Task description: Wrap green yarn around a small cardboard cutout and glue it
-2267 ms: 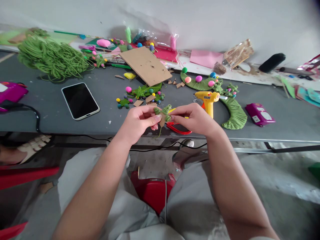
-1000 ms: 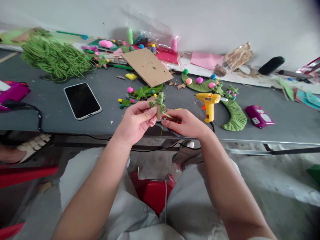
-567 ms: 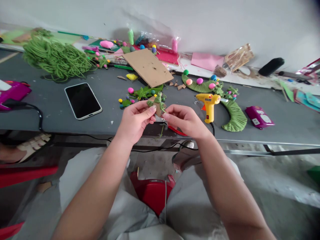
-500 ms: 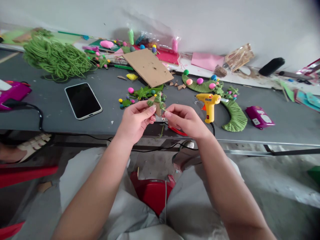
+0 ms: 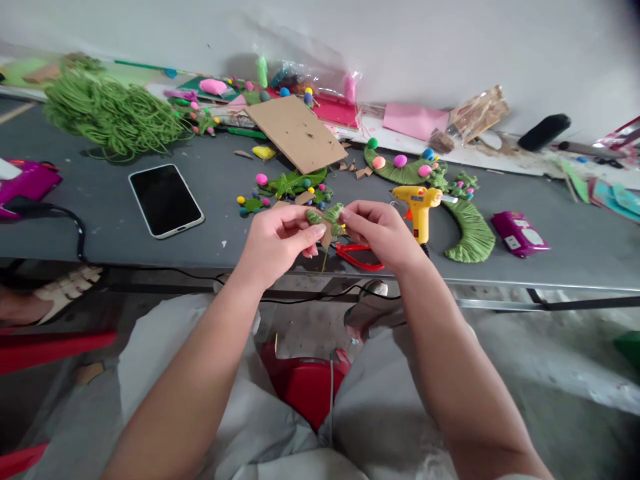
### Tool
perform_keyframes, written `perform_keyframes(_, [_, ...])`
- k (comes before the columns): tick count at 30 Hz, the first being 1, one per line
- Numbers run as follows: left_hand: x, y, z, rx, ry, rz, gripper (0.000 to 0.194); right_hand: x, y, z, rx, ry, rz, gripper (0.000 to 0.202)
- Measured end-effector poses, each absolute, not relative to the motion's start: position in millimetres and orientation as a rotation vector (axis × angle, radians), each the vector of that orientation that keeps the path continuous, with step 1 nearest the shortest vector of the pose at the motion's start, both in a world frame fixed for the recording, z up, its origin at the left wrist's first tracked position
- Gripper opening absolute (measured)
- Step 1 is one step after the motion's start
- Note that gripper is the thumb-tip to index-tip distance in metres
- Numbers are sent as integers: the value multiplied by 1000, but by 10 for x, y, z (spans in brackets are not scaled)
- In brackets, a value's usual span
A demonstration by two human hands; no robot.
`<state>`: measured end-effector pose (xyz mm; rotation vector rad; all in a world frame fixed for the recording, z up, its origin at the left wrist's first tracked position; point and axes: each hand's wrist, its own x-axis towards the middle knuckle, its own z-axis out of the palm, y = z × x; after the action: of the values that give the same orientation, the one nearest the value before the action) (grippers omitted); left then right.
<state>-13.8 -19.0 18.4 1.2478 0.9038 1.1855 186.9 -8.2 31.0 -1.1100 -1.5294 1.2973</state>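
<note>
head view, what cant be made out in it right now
All in the head view:
Wrapped cardboard: partly covered by the left hand.
Right hand: some fingertips hidden behind its own thumb.
Left purple pack: cut off by the picture's edge.
Right purple pack: too small to read.

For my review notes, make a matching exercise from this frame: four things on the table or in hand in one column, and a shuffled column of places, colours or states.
Things:
1. Phone
2. Glue gun
3. Yarn heap
4. Small part-wrapped piece

Descriptions:
A. Held up by the left hand
B. Yellow, lying beside a yarn-wrapped crescent
C. Green, piled toward the wall on the person's left
D. Lying with its dark screen up, white around the edge

Right pairs: 1-D, 2-B, 3-C, 4-A
</note>
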Motion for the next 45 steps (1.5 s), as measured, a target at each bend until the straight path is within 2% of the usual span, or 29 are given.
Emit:
perform_keyframes(5, [-113, -198, 151, 1355, 1055, 1212, 16, 1881, -123, 334, -1179, -1538, 1200, 31])
perform_keyframes(10, [-45, -186, 72, 1381, 1145, 1274, 16, 1765, -229, 314, -1222, -1743, 873, 22])
perform_keyframes(15, [-20, -155, 66, 1145, 1094, 1408, 16, 1642, -323, 208, -1240, -1914, 661, 18])
perform_keyframes(18, [-35, -132, 74, 961, 1006, 1434, 17, 1631, -309, 177, -1243, -1893, 689, 19])
perform_keyframes(23, [-104, -116, 122, 856, 795, 1270, 17, 1729, -197, 211, -1109, -1746, 1104, 25])
perform_keyframes(25, [-137, -117, 144, 895, 767, 1218, 18, 1788, -148, 225, -1101, -1718, 1171, 27])
perform_keyframes(31, [-150, -141, 101, 1305, 1056, 1201, 15, 1852, -110, 239, -1261, -1806, 765, 23])
perform_keyframes(36, [-74, -170, 23, 1440, 1161, 1289, 14, 1750, -195, 233, -1327, -1915, 598, 21])
perform_keyframes(42, [-55, -132, 43, 1167, 1093, 1390, 17, 1623, -274, 147, -1284, -1977, 542, 21])
perform_keyframes(45, [-107, -91, 46, 993, 986, 1361, 20, 1627, -260, 114, -1234, -1930, 638, 22])
